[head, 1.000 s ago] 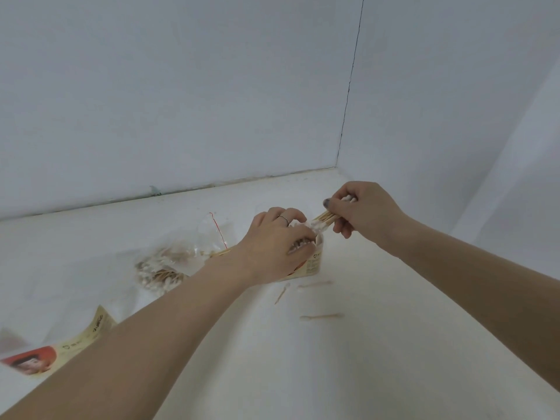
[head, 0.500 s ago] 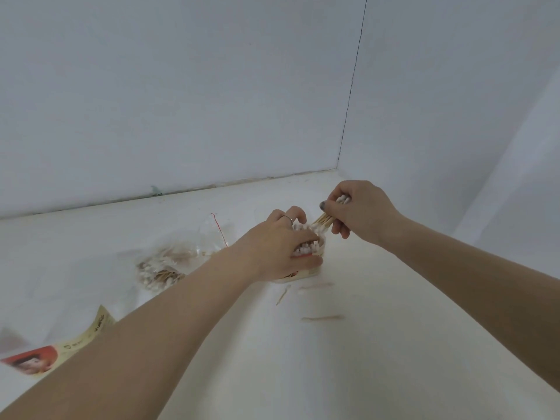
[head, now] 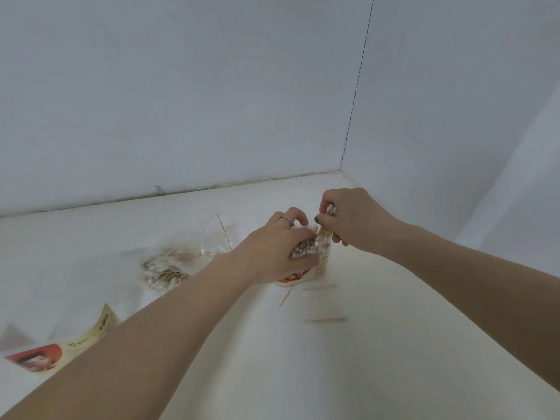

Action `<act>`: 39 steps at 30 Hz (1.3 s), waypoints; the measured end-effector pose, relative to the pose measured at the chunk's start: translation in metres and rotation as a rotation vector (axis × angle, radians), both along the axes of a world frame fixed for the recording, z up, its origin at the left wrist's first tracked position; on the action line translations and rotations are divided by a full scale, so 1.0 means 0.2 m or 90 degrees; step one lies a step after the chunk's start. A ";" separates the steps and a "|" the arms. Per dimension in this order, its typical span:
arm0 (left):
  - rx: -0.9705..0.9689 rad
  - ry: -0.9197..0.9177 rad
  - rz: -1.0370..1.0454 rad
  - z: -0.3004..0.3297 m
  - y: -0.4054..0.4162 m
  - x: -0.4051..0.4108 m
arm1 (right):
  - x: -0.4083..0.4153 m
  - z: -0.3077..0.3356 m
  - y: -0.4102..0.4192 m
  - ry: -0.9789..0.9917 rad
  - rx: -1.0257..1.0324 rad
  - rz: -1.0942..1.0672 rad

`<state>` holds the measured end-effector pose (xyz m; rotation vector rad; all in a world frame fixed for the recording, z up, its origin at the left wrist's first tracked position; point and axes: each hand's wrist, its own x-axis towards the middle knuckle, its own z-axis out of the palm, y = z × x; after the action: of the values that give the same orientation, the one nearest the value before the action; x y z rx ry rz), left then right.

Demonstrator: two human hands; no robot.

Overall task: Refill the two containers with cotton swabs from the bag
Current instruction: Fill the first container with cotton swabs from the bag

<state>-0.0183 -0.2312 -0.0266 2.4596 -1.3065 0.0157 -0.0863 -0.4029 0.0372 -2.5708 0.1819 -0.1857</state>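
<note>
In the head view, the filling of the first container is judged to be in hand: a small labelled tub stands on the white surface and is already crowded with white swab tips. It is gripped by the left hand, whose fingers are curled round its near side and over part of its mouth. A bundle of cotton swabs is pinched in the right hand, thumb against curled fingers, the wooden stems slanted down toward the tub's mouth. Whether the lower tips are already among the packed swabs cannot be told.

The next move is judged to call for the bundle to be eased down between the swabs already standing, with the tub steadied so that none are pushed out.

Both forearms are stretched forward, the right wrist bent downward over the tub.

The clear bag, partly filled with swabs, lies to the left, well apart. Three loose swabs lie near the tub. A second container is not clearly seen; a printed label lies at the lower left.
</note>
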 end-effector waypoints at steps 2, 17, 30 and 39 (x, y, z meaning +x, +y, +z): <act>-0.014 0.016 0.002 0.00 0.00 0.00 | 0.01 -0.01 0.01 -0.006 -0.037 0.017; -0.064 0.054 0.008 -0.03 0.02 0.01 | 0.02 -0.09 0.02 -0.045 0.006 -0.011; -0.078 0.078 0.012 -0.01 0.02 0.00 | 0.00 -0.14 0.02 -0.003 -0.231 0.069; -0.076 0.059 0.010 -0.03 0.02 -0.01 | -0.11 -0.18 0.03 -0.092 -0.079 0.048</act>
<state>-0.0209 -0.2276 -0.0317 2.3412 -1.2108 -0.0159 -0.1076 -0.3975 0.0013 -2.6688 0.0192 -0.3637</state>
